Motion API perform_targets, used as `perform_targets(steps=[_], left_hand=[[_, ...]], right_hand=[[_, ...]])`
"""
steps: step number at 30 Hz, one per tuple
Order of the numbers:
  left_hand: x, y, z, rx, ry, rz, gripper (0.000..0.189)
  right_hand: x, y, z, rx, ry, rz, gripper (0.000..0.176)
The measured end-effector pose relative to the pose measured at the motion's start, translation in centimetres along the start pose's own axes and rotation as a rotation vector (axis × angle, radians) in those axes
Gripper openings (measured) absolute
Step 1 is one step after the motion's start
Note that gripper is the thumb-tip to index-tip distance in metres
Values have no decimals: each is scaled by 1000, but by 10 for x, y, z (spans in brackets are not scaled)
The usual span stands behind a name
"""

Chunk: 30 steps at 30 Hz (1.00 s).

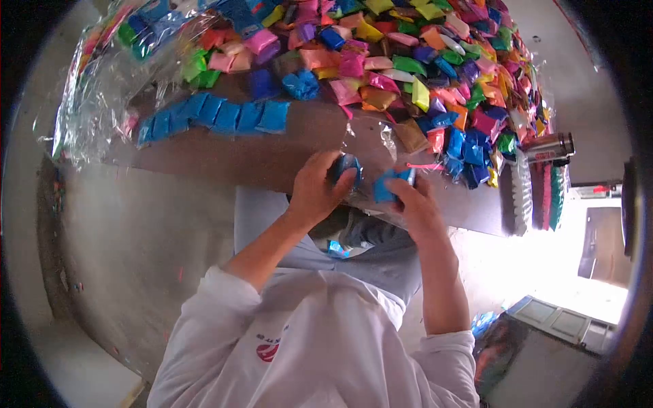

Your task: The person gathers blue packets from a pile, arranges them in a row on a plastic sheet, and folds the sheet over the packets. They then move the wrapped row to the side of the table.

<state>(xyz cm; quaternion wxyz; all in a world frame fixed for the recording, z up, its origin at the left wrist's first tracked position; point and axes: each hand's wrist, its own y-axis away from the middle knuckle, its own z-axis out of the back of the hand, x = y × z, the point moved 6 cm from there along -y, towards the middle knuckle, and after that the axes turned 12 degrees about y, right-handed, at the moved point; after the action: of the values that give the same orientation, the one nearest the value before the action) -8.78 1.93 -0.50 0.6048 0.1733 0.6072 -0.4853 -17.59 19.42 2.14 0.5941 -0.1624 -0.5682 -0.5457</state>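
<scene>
Gripping a blue packet w/ thumb and curled fingers, the left hand sits at the near edge of the brown tabletop. The right hand is just beside it, fingers pinched closed on a second blue packet. The 2 packets are close together, but can't tell if they touch. Both are held at the lower end of a clear plastic bag, which rises crumpled from between the hands and lies on the tabletop. Can't tell whether the packets are inside the film or only against it.

A thin pink strip lies just right of the bag. Past it, a heap of small packets in many colours (pink, green, yellow, orange, purple, blue) covers the far and right part of the tabletop. To the left, apart from the heap, a row of blue packets lies side by side. At the far left corner is loose clear cellophane w/ more packets in it. A steel flask is at the right end.

Below the hands, a loose blue packet rests on the grey trousers. White sleeves cover the upper arms; forearms bare. Grey concrete floor lies to the left
</scene>
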Motion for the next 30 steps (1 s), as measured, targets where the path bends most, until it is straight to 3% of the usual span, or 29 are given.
perform_targets(steps=[2, 3, 6, 10, 12, 22, 30], left_hand=[[1, 0, -4, 33, -8, 21, 31], [1, 0, -3, 10, 6, 15, 31], [-2, -3, -1, 19, 40, 36, 30], [-3, -3, 0, 12, 31, 51, 29], [-2, -3, 0, 18, 22, 47, 30], [3, -3, -1, 24, 88, 90, 35], [3, -3, -1, 56, 69, 105, 36]], right_hand=[[-4, -8, -18, 140, 139, 56, 33], [1, -15, -28, 167, 159, 207, 33], [-2, -16, -25, 119, 283, 143, 41], [3, -2, -18, 172, 110, 293, 54], [12, 6, -16, 187, 526, 438, 65], [14, 6, -25, -4, 789, 556, 43], [24, 15, -29, -84, 751, 604, 75]])
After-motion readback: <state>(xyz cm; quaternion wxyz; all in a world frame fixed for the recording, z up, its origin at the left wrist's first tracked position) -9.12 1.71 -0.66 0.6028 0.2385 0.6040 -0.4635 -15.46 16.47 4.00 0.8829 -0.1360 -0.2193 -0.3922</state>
